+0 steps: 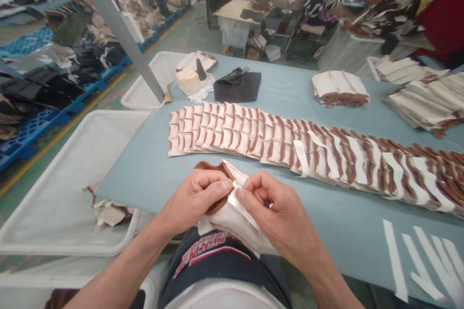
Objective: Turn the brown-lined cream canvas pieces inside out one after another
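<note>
At the table's near edge, my left hand [203,193] pinches the edge of a brown and cream leather piece [232,172]. My right hand [271,205] is closed on a white strip [241,206] that lies against this piece, with thumb and fingertip pressed together. Both sets of fingertips nearly meet over the leather. Part of the piece hangs down over my apron [217,256]. Beyond my hands runs a long overlapping row of stitched cream and brown pieces [224,128]. Several white strips [357,159] lie across its right half.
Loose white strips [395,260] lie on the blue-green table [137,169] at right. Behind the row are a cream block [188,82], black cloth [237,89] and a stack of pieces [340,88]. White bins [72,164] and a metal post [119,29] stand left. A person sits farther back.
</note>
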The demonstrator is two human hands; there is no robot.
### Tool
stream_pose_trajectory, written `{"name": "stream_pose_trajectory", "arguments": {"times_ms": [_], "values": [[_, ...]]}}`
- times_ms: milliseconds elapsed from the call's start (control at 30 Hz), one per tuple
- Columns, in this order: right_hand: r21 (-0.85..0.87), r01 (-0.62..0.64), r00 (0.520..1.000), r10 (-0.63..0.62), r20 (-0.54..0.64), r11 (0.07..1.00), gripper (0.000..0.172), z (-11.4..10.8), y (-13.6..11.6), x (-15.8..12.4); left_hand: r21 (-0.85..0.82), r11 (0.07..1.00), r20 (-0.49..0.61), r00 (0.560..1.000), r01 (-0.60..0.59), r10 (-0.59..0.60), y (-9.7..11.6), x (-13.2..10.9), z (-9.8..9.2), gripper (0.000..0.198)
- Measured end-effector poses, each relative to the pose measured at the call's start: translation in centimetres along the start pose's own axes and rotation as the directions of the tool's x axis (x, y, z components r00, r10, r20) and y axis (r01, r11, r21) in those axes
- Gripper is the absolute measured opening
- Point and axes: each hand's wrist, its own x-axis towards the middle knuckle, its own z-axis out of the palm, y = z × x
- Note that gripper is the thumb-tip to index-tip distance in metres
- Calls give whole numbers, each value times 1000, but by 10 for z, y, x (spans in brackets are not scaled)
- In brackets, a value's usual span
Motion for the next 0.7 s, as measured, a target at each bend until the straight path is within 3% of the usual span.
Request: {"name": "stream_pose_trajectory", "arguments": {"times_ms": [167, 367, 700], "values": [[-18, 3, 999, -2, 45, 1000, 22, -1, -3, 1, -54, 999, 16, 1000, 5, -4, -8, 1, -1, 52], [-134, 91, 996, -93, -9, 987, 21, 2, -3, -3, -71, 997, -21, 999, 35, -36, -16, -5, -2, 54], [-6, 55, 998, -55, 37, 998, 21, 5, 0, -5, -27, 999, -84, 996, -23, 20, -13, -15, 4, 60]]}}
